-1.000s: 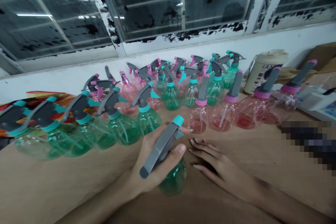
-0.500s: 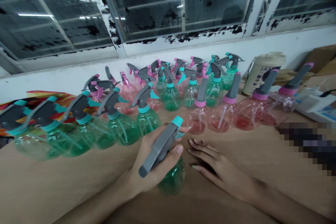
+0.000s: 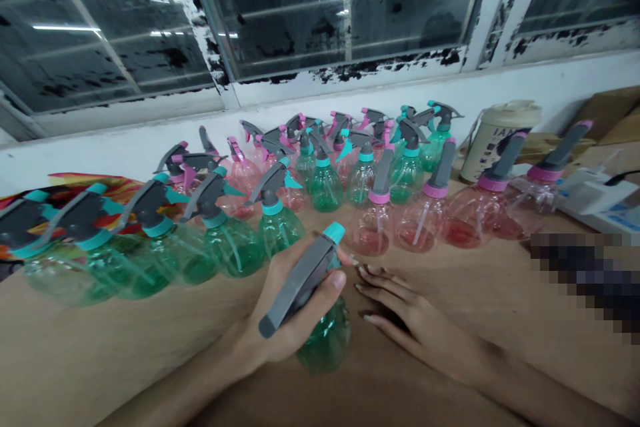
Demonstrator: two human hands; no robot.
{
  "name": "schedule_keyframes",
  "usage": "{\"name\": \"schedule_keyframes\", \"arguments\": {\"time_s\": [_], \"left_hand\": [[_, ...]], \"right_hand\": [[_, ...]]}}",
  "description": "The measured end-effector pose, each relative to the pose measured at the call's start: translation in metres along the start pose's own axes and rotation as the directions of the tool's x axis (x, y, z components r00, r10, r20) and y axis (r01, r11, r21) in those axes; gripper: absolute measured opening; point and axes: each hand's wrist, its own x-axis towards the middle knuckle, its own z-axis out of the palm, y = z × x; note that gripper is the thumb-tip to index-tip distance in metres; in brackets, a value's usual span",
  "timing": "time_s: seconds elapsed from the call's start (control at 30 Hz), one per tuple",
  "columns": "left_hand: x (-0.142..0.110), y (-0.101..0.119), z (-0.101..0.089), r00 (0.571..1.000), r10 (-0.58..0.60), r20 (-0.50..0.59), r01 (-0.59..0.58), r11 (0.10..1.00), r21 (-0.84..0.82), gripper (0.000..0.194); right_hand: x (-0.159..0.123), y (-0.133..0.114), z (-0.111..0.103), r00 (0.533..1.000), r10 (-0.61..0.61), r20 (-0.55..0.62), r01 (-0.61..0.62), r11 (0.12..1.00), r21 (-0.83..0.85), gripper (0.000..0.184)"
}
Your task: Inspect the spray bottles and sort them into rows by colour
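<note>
My left hand [image 3: 280,320] is closed around the neck of a green spray bottle [image 3: 326,340] with a grey and turquoise trigger head. The bottle stands upright on the wooden table, and its collar is hidden by my fingers. To its right, my right hand [image 3: 407,310] rests on the table with the fingers stretched out, holding nothing. A row of green spray bottles [image 3: 237,250] runs off to the left. Just beyond my right hand stand several pink spray bottles [image 3: 373,233] with red liquid in them.
More pink and green bottles [image 3: 326,185] crowd the back by the wall under the windows. A cream canister [image 3: 497,140] stands at the back right, beside a white power strip [image 3: 597,193]. Colourful red-yellow packaging [image 3: 115,197] lies behind the left row.
The held spray bottle's head has shifted slightly left and turned a little with my left hand. My right hand stays in place.
</note>
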Motion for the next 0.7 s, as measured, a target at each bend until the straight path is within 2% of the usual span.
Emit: {"name": "schedule_keyframes", "arguments": {"time_s": [0.3,0.43,0.7], "left_hand": [[-0.0012,0.0060,-0.0027,1.000,-0.003,-0.016,0.004,0.999,0.038,0.005],[-0.0013,0.0053,-0.0001,0.998,0.028,-0.048,-0.026,0.999,0.035,0.020],[-0.0046,0.0033,0.0010,0.999,-0.017,-0.049,0.020,0.997,0.070,0.028]], "right_hand": [[-0.0003,0.0021,0.0023,0.999,-0.002,-0.038,0.003,1.000,0.024,0.043],[0.0004,0.0011,0.0009,1.000,0.002,-0.013,-0.002,1.000,0.014,0.044],[0.0006,-0.0002,0.0002,1.000,0.004,-0.010,-0.004,1.000,0.009,0.043]]}}
